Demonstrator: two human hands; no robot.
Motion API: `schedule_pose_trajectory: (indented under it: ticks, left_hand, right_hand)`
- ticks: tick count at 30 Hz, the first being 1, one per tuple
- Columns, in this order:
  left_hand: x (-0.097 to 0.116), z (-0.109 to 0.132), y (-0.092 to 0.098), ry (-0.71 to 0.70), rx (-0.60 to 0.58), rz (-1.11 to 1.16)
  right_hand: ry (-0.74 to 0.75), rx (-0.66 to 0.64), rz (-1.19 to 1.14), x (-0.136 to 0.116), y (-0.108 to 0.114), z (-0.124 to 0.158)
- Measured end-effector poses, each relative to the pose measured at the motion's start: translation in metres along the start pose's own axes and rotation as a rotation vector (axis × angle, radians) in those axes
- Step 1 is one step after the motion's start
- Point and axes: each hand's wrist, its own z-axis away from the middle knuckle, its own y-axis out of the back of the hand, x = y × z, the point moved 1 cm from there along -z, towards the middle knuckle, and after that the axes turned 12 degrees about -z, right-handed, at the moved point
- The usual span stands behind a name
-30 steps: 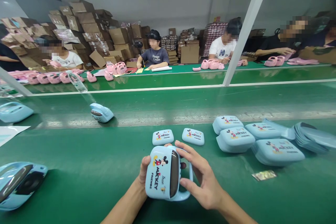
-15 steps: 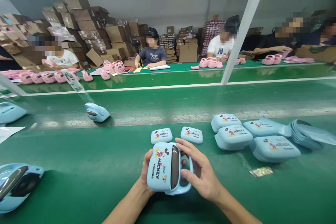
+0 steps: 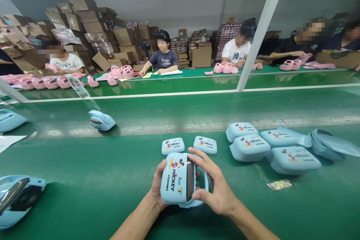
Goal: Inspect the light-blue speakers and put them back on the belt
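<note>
A light-blue plastic housing (image 3: 176, 180) with a Mickey print, a dark strip (image 3: 190, 180) and a handle loop (image 3: 207, 183) is held up in front of me. My left hand (image 3: 158, 183) is closed round its left side, with the thumb on the edge and the other fingers mostly hidden behind. On the other side, my right hand (image 3: 215, 185) grips the housing by the dark strip, its thumb low and its fingertips at the top edge. Just beyond lie two printed blue covers, a left one (image 3: 173, 146) and a right one (image 3: 205, 145).
Several printed blue covers (image 3: 294, 159) are piled at the right, near a small foil packet (image 3: 279, 184). Blue housings rest at the left, one close (image 3: 21, 198) and one farther (image 3: 101, 120). Across the green bench (image 3: 98, 187), people handle pink parts (image 3: 225, 68); a white post (image 3: 261, 33) rises at the right.
The housing has shifted slightly right in my hands, and its printed face is turned a little more toward me. Both hands keep hold of it.
</note>
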Motion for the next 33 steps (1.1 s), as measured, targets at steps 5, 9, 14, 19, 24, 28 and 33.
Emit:
schedule_pose_trajectory:
  ticks: [5, 9, 14, 19, 24, 28, 33]
  left_hand:
    - [0.0, -0.001, 0.005, 0.001, 0.032, -0.032]
    - [0.002, 0.002, 0.013, -0.006, 0.128, -0.068]
    - [0.001, 0.006, 0.02, -0.032, 0.198, -0.076]
    - [0.001, 0.005, 0.024, -0.016, 0.238, -0.079]
    - [0.01, 0.0, 0.012, -0.033, 0.469, -0.206]
    - [0.015, -0.002, -0.005, -0.096, 0.554, -0.346]
    - [0.012, -0.001, -0.016, -0.106, 0.569, -0.439]
  right_hand:
    - [-0.117, 0.001, 0.059, -0.004, -0.002, -0.001]
    - [-0.157, -0.031, 0.079, -0.007, -0.002, 0.0]
    - [-0.191, -0.038, 0.113, -0.008, -0.004, 0.003]
    - [-0.201, -0.053, 0.142, -0.002, 0.001, 0.002]
    - [-0.114, -0.098, 0.192, 0.004, 0.008, -0.001]
    - [-0.001, -0.185, 0.202, 0.005, 0.002, -0.001]
    - [0.06, -0.179, 0.236, 0.013, -0.006, 0.003]
